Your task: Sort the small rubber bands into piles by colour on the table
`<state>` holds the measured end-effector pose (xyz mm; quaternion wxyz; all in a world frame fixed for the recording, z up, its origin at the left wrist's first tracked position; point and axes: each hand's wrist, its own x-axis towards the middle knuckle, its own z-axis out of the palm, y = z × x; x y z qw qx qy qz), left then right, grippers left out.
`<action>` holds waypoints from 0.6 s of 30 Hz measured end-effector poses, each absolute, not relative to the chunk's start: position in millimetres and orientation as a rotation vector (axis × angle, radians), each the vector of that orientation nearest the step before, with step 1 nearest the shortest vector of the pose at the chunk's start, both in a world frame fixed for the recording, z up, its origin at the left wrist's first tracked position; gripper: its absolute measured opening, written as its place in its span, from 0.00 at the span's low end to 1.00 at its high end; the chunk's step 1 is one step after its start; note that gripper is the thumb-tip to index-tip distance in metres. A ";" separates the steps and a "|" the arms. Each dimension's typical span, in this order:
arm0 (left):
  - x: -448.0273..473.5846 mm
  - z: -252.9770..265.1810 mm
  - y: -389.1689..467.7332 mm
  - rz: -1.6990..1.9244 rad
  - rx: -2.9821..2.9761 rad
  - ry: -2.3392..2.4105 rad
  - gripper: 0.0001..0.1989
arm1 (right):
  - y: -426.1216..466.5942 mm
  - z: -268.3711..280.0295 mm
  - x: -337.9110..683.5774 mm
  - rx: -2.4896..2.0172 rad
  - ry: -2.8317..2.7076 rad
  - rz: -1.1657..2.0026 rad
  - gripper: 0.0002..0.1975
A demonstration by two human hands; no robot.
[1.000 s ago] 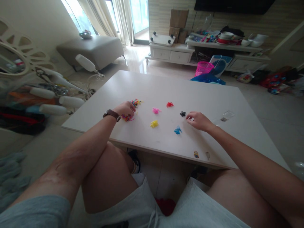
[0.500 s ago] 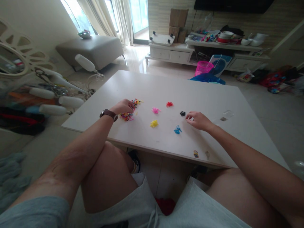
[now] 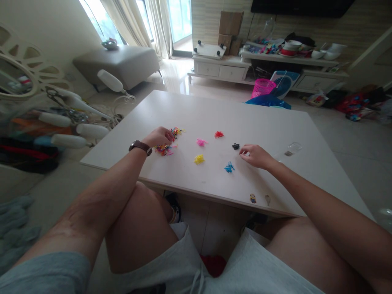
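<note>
My left hand [image 3: 161, 136], with a dark watch on its wrist, reaches into a pile of mixed-colour small rubber bands [image 3: 164, 150]. Its fingers are curled together at the bands; whatever lies between the fingertips is too small to make out. More mixed bands [image 3: 177, 132] lie just beyond the hand. On the right, my right hand [image 3: 255, 155] rests on the table with bent fingers and a gap to the thumb, holding nothing visible. Close by its fingertips is a black heap [image 3: 235, 146]. Single-colour heaps sit between the hands: pink [image 3: 201, 142], red [image 3: 219, 134], yellow [image 3: 199, 159], blue [image 3: 229, 167].
A clear plastic container [image 3: 293, 149] lies on the white table [image 3: 245, 122] at the right. A small yellow cartoon figure [image 3: 252, 198] and a pale little piece [image 3: 267, 199] lie near the front edge. A lamp with white shades [image 3: 92, 131] stands beyond the left edge.
The fingers of my left hand have shifted slightly among the mixed bands. A yellow band beside that hand lies a little differently. My right hand stays where it was.
</note>
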<state>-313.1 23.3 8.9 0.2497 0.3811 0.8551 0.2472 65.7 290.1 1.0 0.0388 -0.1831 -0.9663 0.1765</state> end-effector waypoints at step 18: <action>-312.5 10.3 23.3 0.545 1.043 2.358 0.17 | 290.4 -0.8 65.8 -0.551 -2.970 0.562 0.07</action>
